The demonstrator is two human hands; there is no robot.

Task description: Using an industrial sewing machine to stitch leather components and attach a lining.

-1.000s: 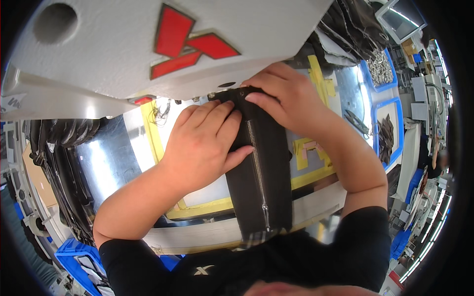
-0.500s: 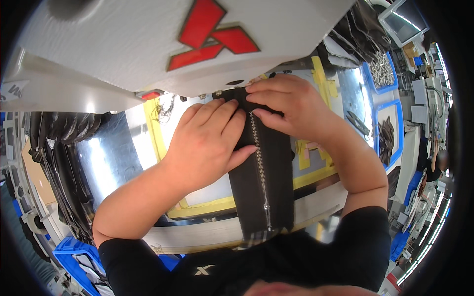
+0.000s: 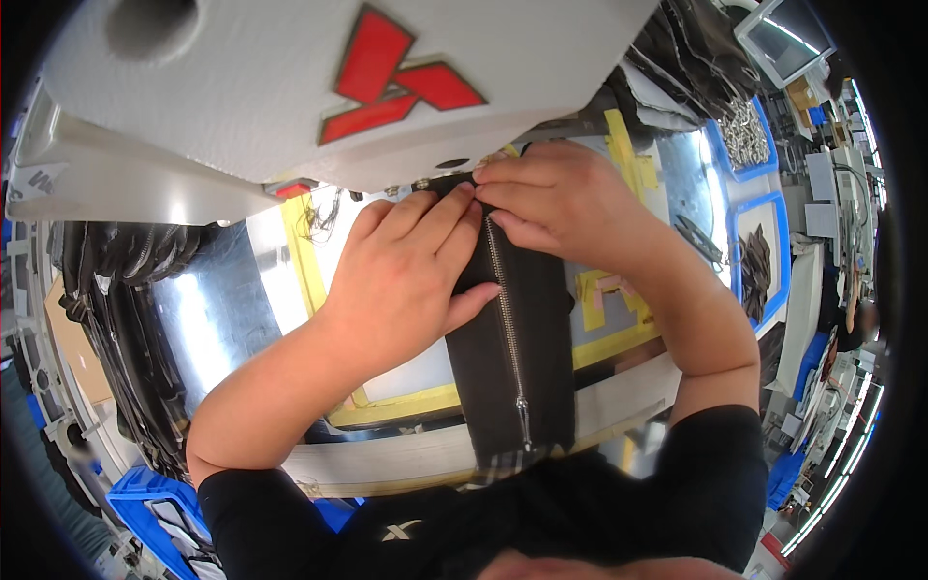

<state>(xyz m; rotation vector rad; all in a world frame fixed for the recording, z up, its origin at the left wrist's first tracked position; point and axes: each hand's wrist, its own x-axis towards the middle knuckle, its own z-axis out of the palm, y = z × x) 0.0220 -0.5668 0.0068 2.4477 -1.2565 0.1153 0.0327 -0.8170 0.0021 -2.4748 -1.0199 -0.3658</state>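
Note:
A long black fabric panel (image 3: 546, 338) with a silver metal zipper (image 3: 505, 309) down its middle lies under the head of a white sewing machine (image 3: 242, 87). The zipper's slider and pull (image 3: 523, 416) are at the near end. My left hand (image 3: 401, 275) rests flat on the panel's left side, fingers stretched forward and thumb beside the zipper teeth. With bent fingers and thumb drawn together, my right hand (image 3: 556, 203) grips the cloth near the zipper's far end. Both hands' fingertips almost meet there. The machine's head hides the needle area.
Yellow tape (image 3: 401, 406) borders the bright work surface. Dark zippered pieces (image 3: 130, 329) are stacked at left. At right stand a blue bin (image 3: 744, 140) of metal parts and another blue tray (image 3: 785, 261) with dark scraps. A blue crate (image 3: 145, 493) sits at lower left.
My right hand has shifted slightly left, its fingertips closer to the left hand's. The left hand stays flat on the panel, nearly still. The view has moved a little.

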